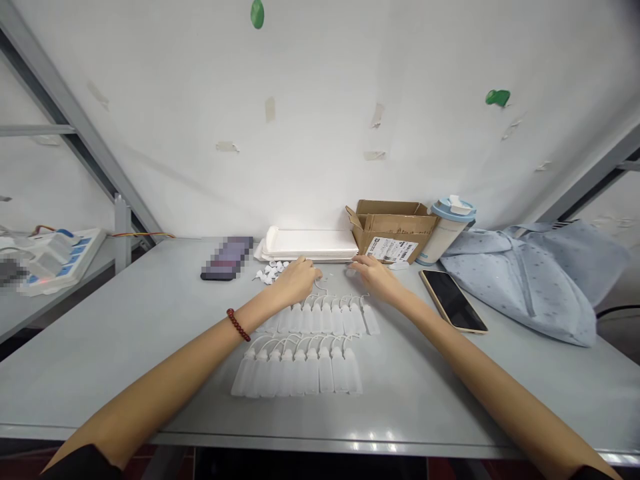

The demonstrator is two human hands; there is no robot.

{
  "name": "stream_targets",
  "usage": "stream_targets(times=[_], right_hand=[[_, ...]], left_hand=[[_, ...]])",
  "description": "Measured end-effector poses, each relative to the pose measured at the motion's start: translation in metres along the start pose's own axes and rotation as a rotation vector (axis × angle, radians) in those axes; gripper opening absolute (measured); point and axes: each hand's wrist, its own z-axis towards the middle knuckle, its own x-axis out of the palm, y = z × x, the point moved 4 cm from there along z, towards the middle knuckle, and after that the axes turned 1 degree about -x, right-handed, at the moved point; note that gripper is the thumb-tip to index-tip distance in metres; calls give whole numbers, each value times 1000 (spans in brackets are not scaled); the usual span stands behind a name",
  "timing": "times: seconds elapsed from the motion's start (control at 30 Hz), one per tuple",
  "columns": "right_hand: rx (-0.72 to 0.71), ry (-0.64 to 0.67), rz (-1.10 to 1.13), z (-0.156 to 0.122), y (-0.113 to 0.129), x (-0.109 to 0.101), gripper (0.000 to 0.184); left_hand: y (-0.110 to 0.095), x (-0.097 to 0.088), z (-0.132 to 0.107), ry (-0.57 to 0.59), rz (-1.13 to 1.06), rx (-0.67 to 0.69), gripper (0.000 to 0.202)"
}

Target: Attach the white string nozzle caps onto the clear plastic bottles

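Two rows of several small white plastic squeeze bottles lie on the grey table (125, 333), the near row (300, 370) in front and the far row (325, 317) behind it. My left hand (296, 280), with a red bead bracelet on its wrist, is curled just beyond the far row, next to a heap of small white caps (269, 272). My right hand (373, 275) reaches to the same spot from the right, fingertips pinched on a small white piece (351, 271). What the left fingers hold is hidden.
A stack of white trays (310, 245) and an open cardboard box (393, 230) stand at the back. A lidded cup (447, 230), a phone (453, 300) and a pale blue cloth bag (535, 277) lie right. A dark phone (227, 258) and a power strip (55, 257) are left.
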Motion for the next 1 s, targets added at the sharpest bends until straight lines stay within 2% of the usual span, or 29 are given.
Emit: stream_targets(times=[0.17,0.33,0.57,0.77,1.0], right_hand=[[-2,24,-68,-6,1,5,47],[33,44,-59,-14,-6,6,48],[57,79,-20,-32,0,-2,35],[129,63,-36,-44,9,-6,26],[174,-21,-33,-44,3,-11,24]], left_hand=[[4,2,2,7,-12,-9,37],[13,-1,-6,-39,-58,-34,39],[14,-9,-22,-121,-118,-102,33],[12,-7,-28,-174,-156,-132,29],[16,-5,-29,-241,-212,-138,19]])
